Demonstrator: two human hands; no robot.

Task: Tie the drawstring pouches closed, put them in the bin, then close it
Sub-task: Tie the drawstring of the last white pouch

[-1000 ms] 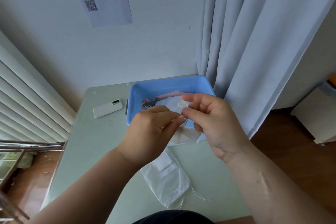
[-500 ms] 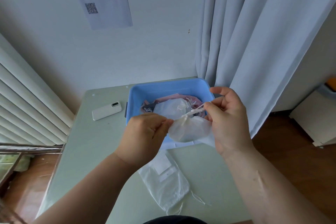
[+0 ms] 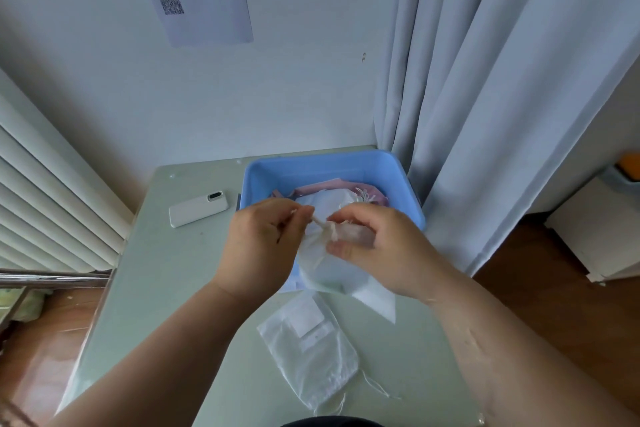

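While scanning from the green table [image 3: 180, 288] up to the open blue bin [image 3: 325, 170] at centre frame, noted the held white pouch [image 3: 329, 274] hanging just in front of the bin's near wall, above a second pouch [image 3: 311, 360] lying flat at lower centre. Judged both thin, limp and near weightless, likely to slump and slip, so best taken at the gathered neck, not the body. Saw left hand [image 3: 259, 246] pinching the drawstring [image 3: 319, 222] with curled fingers, right hand [image 3: 381, 253] clamped thumb-and-fingers on the puckered neck.
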